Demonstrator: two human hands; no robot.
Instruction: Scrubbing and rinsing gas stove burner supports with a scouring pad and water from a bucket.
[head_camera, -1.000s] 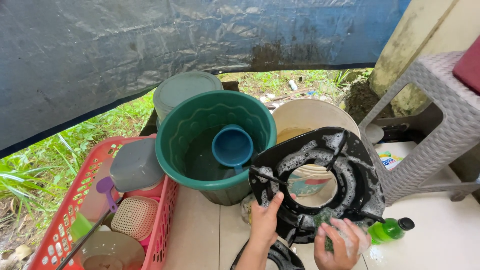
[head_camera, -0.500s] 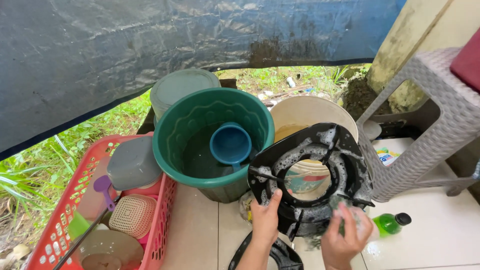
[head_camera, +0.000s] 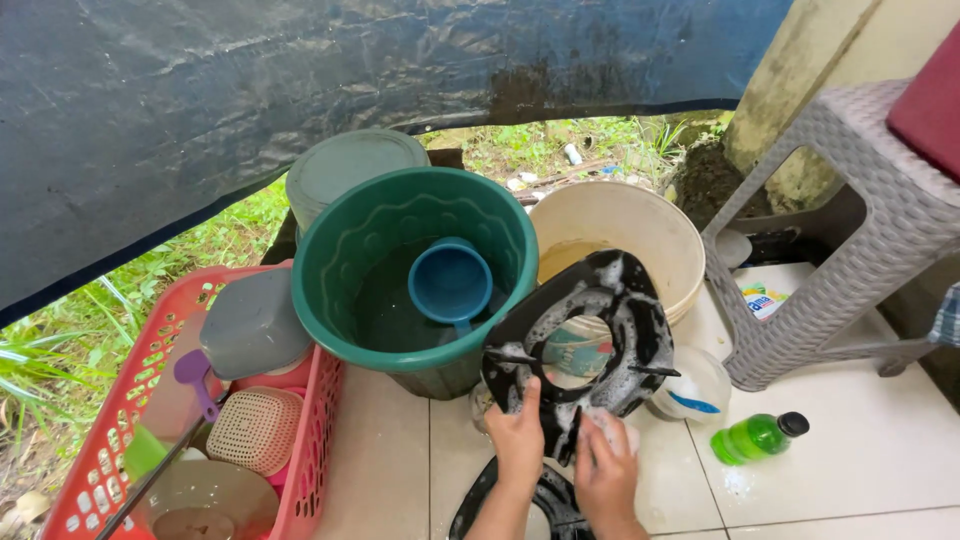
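My left hand (head_camera: 519, 440) grips the lower left rim of a black, soap-covered stove burner grate (head_camera: 583, 340) and holds it upright over the tiled floor. My right hand (head_camera: 603, 468) presses a soapy sponge (head_camera: 612, 424) against the grate's lower edge, just right of my left hand. A second black grate (head_camera: 498, 496) lies flat on the tiles beneath both hands, partly hidden by my arms.
A green bucket (head_camera: 415, 275) with a blue dipper (head_camera: 450, 282) stands behind the grate, a cream bucket (head_camera: 620, 235) to its right. A red basket (head_camera: 180, 420) of dishes is left. A green bottle (head_camera: 755, 437), a white tub (head_camera: 690, 385) and a grey stool (head_camera: 850, 230) are right.
The grate has turned and tilted more edge-on. My right hand with the sponge moved left from the grate's lower right edge to its bottom, close to my left hand.
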